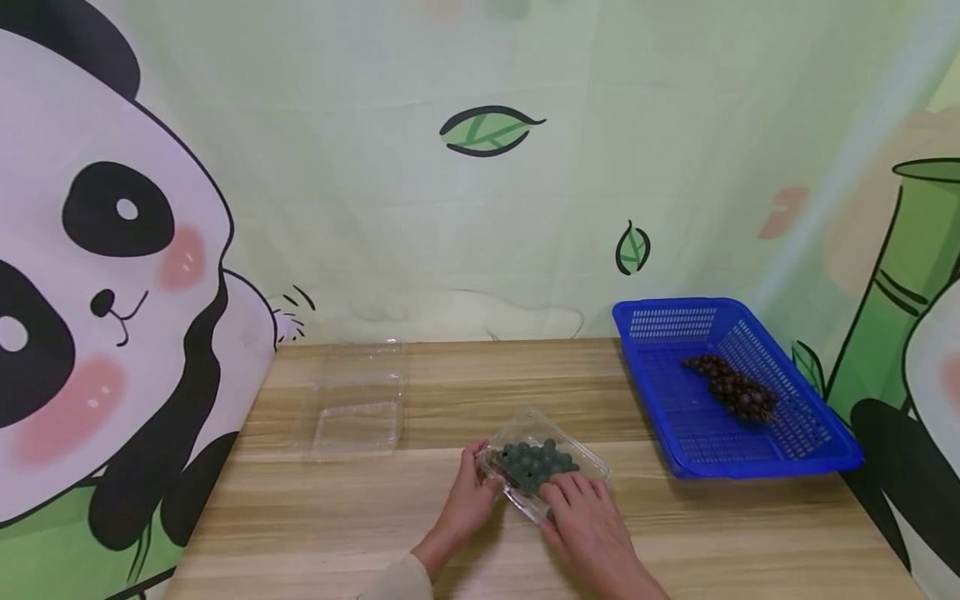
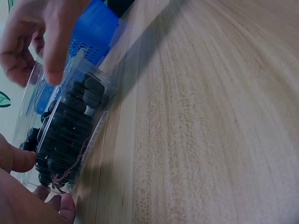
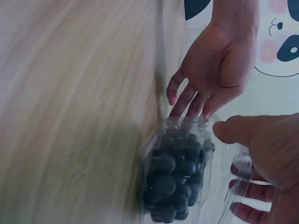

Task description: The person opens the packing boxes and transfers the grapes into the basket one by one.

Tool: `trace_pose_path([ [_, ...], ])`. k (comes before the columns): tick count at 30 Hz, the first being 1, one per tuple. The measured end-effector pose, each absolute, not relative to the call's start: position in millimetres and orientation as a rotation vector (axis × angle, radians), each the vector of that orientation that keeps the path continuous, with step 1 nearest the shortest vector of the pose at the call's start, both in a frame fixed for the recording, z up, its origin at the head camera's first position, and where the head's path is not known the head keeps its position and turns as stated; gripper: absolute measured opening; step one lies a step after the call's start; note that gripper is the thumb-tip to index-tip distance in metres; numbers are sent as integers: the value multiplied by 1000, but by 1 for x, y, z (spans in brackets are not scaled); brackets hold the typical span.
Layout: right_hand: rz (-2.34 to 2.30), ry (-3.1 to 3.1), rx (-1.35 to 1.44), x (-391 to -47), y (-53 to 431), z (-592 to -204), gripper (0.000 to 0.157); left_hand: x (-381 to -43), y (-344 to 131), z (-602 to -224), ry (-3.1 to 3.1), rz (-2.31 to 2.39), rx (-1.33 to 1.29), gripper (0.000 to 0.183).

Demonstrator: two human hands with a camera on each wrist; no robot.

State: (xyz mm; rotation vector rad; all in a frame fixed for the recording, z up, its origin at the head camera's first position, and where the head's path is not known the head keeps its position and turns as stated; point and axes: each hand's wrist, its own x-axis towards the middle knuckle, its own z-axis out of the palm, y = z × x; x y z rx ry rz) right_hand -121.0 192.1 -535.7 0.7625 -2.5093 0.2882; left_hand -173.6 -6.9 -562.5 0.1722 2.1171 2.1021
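Observation:
Dark grapes (image 1: 534, 463) lie in a clear plastic container (image 1: 598, 464) near the table's front. My left hand (image 1: 467, 504) grips the container's left end. The left wrist view shows that thumb at the rim and the fingertips low at the end, beside a thin grape stem (image 2: 70, 170). Over the container's right side reaches my right hand (image 1: 588, 521), its fingers at the rim and the grapes. From the right wrist, the right thumb and loosely bent fingers (image 3: 252, 191) appear beside the clear plastic wall; whether they pinch it is unclear.
A blue perforated basket (image 1: 645, 375) at the back right holds a bunch of reddish-brown grapes (image 1: 738, 392). Another clear plastic container (image 1: 356, 425) lies at the back left of the wooden table (image 1: 300, 517). A printed panda cloth (image 1: 375, 208) hangs behind the table.

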Motion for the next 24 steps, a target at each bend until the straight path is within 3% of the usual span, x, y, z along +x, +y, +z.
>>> trace_pose_path([
  [24,52,-2626,543,-142,145,-528,22,-166,-3,-563,2315,1988,86,63],
])
